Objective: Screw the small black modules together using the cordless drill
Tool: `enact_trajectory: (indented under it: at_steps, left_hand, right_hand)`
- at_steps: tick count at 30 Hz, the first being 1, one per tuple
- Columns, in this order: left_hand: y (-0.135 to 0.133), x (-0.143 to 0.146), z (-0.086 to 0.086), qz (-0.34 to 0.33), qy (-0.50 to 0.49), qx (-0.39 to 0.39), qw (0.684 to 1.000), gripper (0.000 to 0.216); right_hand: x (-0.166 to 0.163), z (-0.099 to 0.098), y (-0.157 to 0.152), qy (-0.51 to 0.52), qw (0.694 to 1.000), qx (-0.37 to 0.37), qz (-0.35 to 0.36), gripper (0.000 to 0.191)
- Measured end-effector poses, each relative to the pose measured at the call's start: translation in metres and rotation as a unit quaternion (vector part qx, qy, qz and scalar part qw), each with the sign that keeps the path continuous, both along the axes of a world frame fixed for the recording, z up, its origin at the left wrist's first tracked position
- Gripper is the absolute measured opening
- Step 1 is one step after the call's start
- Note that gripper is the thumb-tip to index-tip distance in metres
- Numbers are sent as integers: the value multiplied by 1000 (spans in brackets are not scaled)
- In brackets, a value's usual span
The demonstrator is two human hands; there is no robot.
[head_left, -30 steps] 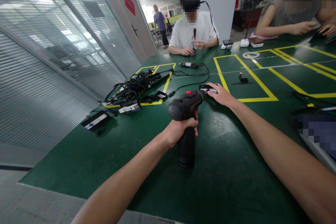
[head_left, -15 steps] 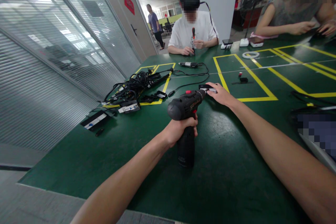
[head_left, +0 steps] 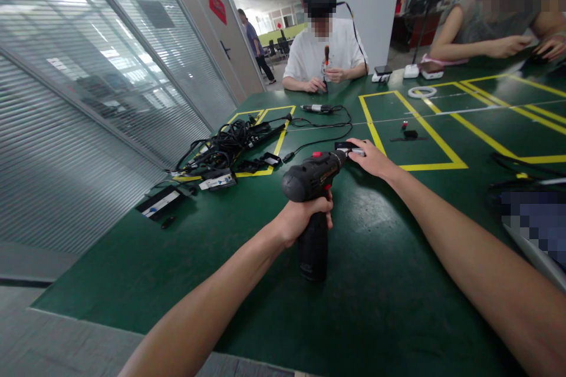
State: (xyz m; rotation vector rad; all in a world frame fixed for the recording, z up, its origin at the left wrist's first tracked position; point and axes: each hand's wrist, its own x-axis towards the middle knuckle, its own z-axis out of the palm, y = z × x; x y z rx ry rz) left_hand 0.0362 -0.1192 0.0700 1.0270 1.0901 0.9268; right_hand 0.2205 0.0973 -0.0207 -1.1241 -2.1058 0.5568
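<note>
A black cordless drill (head_left: pixel 313 178) with red buttons stands in front of me, its handle wrapped by my left hand (head_left: pixel 301 219). Its chuck points away from me, toward a small black and silver block (head_left: pixel 343 145) on the table. My right hand (head_left: pixel 370 156) grips that block from the right, thumb and fingers around its end. The drill's tip meets or nearly meets the block; the exact contact is hidden behind the chuck.
Left on the green table (head_left: pixel 247 247) lie tangled black cables (head_left: pixel 232 140), a flat black-and-white piece (head_left: pixel 160 203) and a pen-like corded tool (head_left: pixel 316 109). A white tape roll (head_left: pixel 421 92) sits far right. A person opposite (head_left: pixel 327 53) holds a screwdriver (head_left: pixel 326 56); another sits at right.
My hands, the drill and the block stay in nearly the same place. In the background, the walking person has shifted slightly left and turned.
</note>
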Motion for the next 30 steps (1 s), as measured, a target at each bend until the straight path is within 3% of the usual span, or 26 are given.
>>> enact_trajectory:
  at_steps: [30]
  left_hand:
    - [1, 1, 2, 1, 10, -1, 1000, 18]
  right_hand:
    - [0, 3, -3, -6, 1000, -1, -3, 48]
